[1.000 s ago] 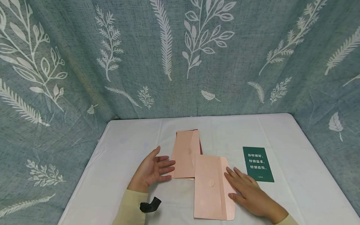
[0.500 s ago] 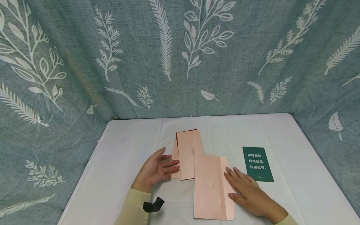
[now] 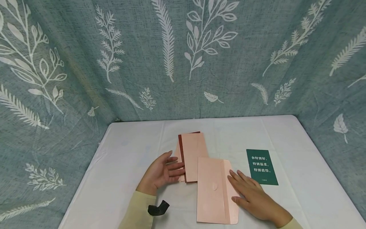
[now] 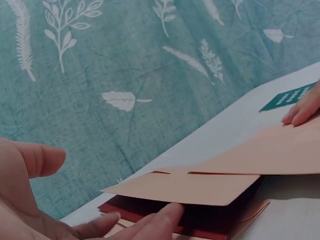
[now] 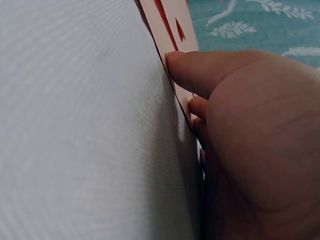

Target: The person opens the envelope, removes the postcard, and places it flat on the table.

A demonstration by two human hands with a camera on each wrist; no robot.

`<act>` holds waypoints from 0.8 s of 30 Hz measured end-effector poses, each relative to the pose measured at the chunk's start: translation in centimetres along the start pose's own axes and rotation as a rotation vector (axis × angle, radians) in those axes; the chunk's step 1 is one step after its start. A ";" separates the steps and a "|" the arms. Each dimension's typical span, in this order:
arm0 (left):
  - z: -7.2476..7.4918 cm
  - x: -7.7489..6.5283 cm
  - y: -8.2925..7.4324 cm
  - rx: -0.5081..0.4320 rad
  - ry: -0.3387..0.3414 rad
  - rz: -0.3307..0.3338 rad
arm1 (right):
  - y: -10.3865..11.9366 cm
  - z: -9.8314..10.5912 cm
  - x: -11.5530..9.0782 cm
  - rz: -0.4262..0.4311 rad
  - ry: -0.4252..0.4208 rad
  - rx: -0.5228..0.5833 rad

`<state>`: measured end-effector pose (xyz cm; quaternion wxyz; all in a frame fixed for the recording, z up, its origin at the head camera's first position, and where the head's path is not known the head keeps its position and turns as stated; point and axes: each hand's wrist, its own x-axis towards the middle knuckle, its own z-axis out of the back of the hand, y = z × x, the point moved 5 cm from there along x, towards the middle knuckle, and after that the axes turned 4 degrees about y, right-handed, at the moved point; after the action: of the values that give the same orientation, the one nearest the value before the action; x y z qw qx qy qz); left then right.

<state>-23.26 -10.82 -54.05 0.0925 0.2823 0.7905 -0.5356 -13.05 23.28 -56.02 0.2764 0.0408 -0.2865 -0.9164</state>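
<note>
A pink envelope (image 3: 211, 190) lies in front with its flap (image 3: 231, 190) opened out to the right. My right hand (image 3: 251, 198) rests on that flap with fingers extended. Behind it and a little left is a small stack of pink envelopes, the top envelope (image 3: 193, 152) partly covered by the front one. A dark red strip (image 3: 180, 146) shows along the stack's left side. My left hand (image 3: 161, 175), palm facing the stack, touches its left edge with relaxed fingers. In the left wrist view its fingertips reach under the raised edge of the top envelope (image 4: 190, 187).
A dark green card (image 3: 262, 167) with white lettering lies right of the envelopes on the white-covered table (image 3: 128, 149). A teal leaf-patterned curtain (image 3: 137, 63) hangs behind and at both sides. A black band piece (image 3: 158, 208) juts from the left sleeve.
My left hand has moved right against the stack. The top envelope has slid right, spreading the stack and uncovering more dark red at its left. The right hand has stayed put.
</note>
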 end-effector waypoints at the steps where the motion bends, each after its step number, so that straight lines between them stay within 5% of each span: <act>1: -0.1 0.0 0.0 0.009 0.004 -0.001 | 0.0 0.0 0.0 -0.001 0.001 0.001; 24: -2.2 1.1 0.6 0.046 0.089 0.009 | -0.1 -0.1 0.0 -0.014 0.007 0.003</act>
<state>-23.48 -8.25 -54.11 0.0532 0.3117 0.7799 -0.5402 -13.10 23.29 -56.16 0.2708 0.0462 -0.2867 -0.9178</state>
